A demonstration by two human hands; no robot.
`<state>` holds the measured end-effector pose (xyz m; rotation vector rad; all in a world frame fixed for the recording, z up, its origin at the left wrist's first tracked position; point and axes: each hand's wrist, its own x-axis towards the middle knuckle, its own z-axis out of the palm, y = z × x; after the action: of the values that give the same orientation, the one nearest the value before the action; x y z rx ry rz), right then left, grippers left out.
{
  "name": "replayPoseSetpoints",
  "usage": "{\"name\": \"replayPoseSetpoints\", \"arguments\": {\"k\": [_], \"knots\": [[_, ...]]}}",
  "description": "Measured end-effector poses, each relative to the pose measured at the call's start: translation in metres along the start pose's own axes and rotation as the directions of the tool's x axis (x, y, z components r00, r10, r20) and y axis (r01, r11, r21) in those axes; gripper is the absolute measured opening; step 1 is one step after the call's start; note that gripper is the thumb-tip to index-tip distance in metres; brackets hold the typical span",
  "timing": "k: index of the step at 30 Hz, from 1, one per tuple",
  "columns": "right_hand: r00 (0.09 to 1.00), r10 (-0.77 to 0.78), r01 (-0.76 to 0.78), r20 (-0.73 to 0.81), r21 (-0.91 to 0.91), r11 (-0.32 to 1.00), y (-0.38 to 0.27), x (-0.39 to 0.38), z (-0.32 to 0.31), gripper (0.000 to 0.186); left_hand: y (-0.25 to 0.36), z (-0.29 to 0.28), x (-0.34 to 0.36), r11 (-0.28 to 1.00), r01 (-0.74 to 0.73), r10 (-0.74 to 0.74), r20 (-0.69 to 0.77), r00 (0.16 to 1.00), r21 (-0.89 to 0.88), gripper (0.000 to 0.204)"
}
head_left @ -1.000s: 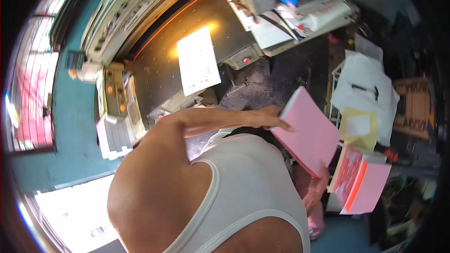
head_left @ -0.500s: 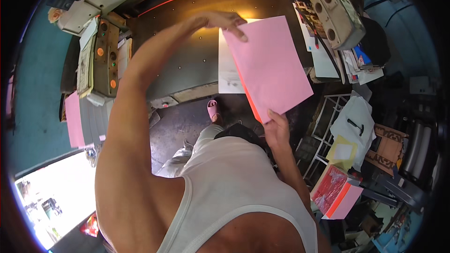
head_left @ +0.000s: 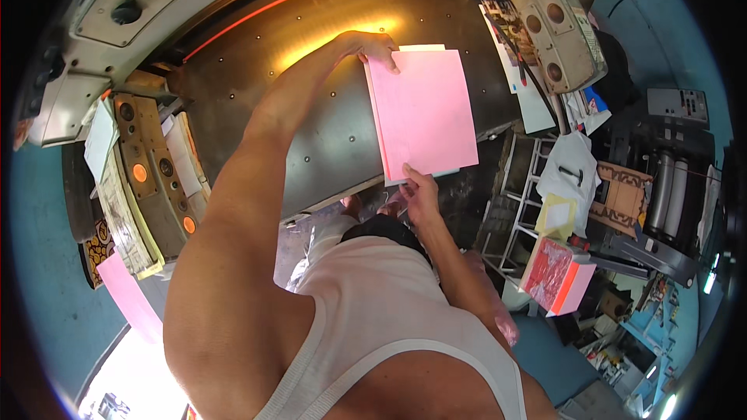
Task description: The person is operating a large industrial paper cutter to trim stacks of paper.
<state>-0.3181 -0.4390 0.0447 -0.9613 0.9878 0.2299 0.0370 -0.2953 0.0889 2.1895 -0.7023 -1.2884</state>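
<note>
A stack of pink paper point(head_left: 426, 113) lies at the right front of a dark metal machine bed point(head_left: 257, 128), its left side showing some thickness. My left hand point(head_left: 380, 50) grips the far left corner, thumb on top and fingers partly hidden. At the near left corner, my right hand point(head_left: 421, 196) pinches the edge between thumb and fingers. White sheets point(head_left: 422, 47) peek out beyond the far edge of the pink stack, and a pale edge shows below its near side.
Control boxes with round buttons flank the bed, left point(head_left: 156, 163) and right point(head_left: 552, 23). A thin red line point(head_left: 311, 0) crosses the back. Loose papers point(head_left: 537, 101) lie at right. A white wire rack point(head_left: 523, 210) and a pink-and-red wrapped paper block point(head_left: 556, 278) stand lower right.
The pink stack has turned to lie straighter and moved slightly left, over the white sheets. Both hands still hold it. My view has shifted, and the body stands closer to the bed.
</note>
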Motion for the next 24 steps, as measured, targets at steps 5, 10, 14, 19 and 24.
{"name": "replayPoseSetpoints", "arguments": {"k": [5,10,14,19,24], "knots": [[0.978,-0.092,0.112,-0.188,0.1,0.989,-0.017,-0.012,0.004,0.066,-0.002,-0.006,0.009,0.906,-0.093,0.214,-0.257,0.943,0.412,0.099],[0.995,-0.078,0.089,-0.058,0.229,0.969,-0.017,-0.003,-0.021,0.054,0.017,0.001,0.021,0.967,0.048,0.023,-0.273,0.962,0.252,0.098],[0.995,-0.047,0.065,-0.09,0.201,0.977,-0.021,-0.001,-0.023,0.043,0.015,-0.005,0.024,0.982,0.059,-0.007,-0.277,0.961,0.178,0.1],[0.999,-0.019,0.033,-0.035,0.489,0.871,-0.02,0.004,-0.011,0.056,0.029,-0.014,0.024,0.992,0.121,-0.124,-0.086,0.989,-0.039,0.092],[0.993,-0.093,0.116,-0.075,0.42,0.9,-0.033,0.008,-0.012,0.055,0.026,-0.016,0.036,0.995,0.051,-0.047,-0.052,0.998,0.081,0.075]]}}
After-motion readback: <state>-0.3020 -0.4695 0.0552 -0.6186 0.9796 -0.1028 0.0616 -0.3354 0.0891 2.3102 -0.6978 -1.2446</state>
